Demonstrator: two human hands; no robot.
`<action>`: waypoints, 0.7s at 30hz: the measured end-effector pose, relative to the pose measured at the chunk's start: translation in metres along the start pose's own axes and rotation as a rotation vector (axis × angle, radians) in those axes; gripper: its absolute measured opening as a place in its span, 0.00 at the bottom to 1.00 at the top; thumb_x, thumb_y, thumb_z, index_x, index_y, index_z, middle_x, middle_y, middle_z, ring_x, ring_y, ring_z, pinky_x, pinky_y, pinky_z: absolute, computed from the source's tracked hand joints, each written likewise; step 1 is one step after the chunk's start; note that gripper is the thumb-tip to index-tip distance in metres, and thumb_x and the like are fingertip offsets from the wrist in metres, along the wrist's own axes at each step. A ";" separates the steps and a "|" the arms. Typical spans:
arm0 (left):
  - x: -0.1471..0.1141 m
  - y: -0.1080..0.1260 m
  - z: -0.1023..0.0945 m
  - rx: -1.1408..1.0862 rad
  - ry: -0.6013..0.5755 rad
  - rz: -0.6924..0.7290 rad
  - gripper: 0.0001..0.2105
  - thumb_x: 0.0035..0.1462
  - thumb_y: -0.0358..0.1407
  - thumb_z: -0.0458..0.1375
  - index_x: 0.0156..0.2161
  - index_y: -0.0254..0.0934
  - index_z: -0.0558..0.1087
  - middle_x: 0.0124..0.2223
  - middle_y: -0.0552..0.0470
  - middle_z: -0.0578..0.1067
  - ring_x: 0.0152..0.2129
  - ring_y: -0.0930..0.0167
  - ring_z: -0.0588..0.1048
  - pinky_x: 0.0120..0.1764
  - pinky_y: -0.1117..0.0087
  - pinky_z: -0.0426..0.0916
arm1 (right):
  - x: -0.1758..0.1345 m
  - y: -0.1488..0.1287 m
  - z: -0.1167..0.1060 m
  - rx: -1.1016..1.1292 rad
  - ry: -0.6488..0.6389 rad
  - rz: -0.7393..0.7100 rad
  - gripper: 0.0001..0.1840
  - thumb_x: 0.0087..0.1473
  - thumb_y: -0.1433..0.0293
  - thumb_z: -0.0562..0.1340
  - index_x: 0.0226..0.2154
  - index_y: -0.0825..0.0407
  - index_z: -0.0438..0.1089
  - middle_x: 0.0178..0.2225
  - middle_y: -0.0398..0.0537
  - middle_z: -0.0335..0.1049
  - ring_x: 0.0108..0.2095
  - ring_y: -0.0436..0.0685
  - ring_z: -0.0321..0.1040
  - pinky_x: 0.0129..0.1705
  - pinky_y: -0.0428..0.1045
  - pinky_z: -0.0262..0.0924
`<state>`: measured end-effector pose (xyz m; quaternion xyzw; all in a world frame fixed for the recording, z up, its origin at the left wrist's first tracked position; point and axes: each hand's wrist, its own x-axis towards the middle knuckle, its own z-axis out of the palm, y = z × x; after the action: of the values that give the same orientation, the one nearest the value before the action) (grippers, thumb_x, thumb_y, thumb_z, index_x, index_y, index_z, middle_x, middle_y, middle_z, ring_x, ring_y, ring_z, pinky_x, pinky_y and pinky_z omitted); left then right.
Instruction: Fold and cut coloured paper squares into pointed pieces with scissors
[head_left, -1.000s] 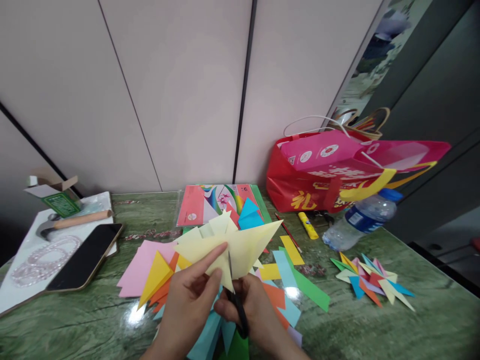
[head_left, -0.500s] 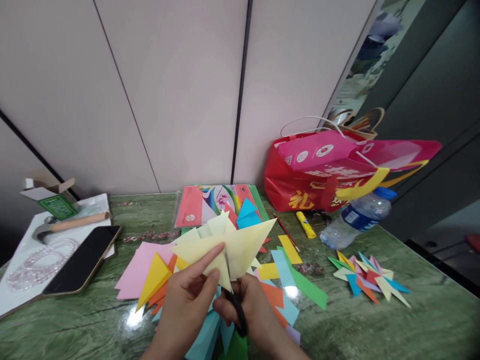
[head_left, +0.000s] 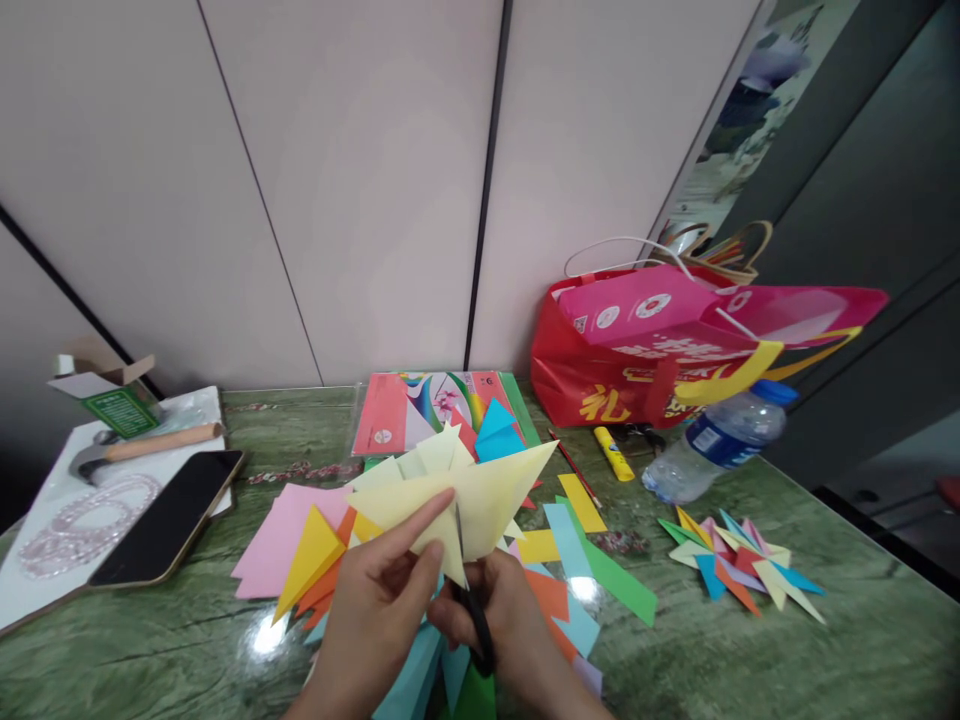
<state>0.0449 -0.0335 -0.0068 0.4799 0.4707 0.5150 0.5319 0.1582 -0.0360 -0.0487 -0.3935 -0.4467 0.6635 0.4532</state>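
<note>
My left hand point(head_left: 382, 590) pinches a folded sheet of pale yellow paper point(head_left: 491, 500) between thumb and fingers. In my right hand point(head_left: 499, 610) is a pair of scissors with black handles point(head_left: 480, 630), its fingers wrapped through the loops. The blades stand upright against a slit in the yellow paper, between its left and right parts. Beneath both hands lies a heap of coloured paper, with pink sheets point(head_left: 274, 545), a folded yellow piece point(head_left: 311, 555) and light blue pieces point(head_left: 412, 675).
Folded paper points point(head_left: 739, 565) lie at the right, near a water bottle point(head_left: 720, 440). Behind are a red gift bag point(head_left: 600, 360), a glue stick point(head_left: 613, 453) and a paper pack point(head_left: 390, 415). At left are a phone point(head_left: 169, 515), a hammer point(head_left: 157, 443) and a small green box point(head_left: 120, 405).
The view has shifted slightly. Both hands keep the same hold on the paper and scissors; the paper's right part looks very slightly turned.
</note>
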 end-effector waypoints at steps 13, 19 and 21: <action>0.002 -0.005 -0.007 0.046 -0.064 -0.003 0.18 0.48 0.35 0.60 0.47 0.41 0.75 0.25 0.53 0.78 0.22 0.71 0.76 0.25 0.76 0.70 | 0.001 0.003 -0.001 0.102 -0.037 -0.070 0.19 0.32 0.66 0.71 0.24 0.55 0.62 0.17 0.35 0.54 0.19 0.45 0.46 0.19 0.41 0.43; -0.001 0.000 0.001 -0.013 0.014 -0.005 0.17 0.47 0.34 0.60 0.44 0.40 0.77 0.25 0.53 0.78 0.21 0.71 0.75 0.22 0.77 0.69 | 0.002 0.006 -0.002 0.046 -0.033 -0.076 0.19 0.33 0.64 0.71 0.23 0.54 0.61 0.16 0.35 0.54 0.17 0.45 0.46 0.18 0.42 0.42; -0.002 0.003 0.004 -0.022 0.040 0.002 0.16 0.46 0.33 0.61 0.43 0.40 0.78 0.23 0.54 0.78 0.19 0.72 0.75 0.21 0.78 0.68 | 0.002 0.006 -0.002 0.023 -0.034 -0.078 0.20 0.34 0.63 0.70 0.21 0.54 0.60 0.15 0.35 0.53 0.17 0.44 0.46 0.18 0.42 0.42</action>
<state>0.0487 -0.0361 -0.0034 0.4641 0.4752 0.5300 0.5271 0.1578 -0.0345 -0.0552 -0.3591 -0.4616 0.6571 0.4756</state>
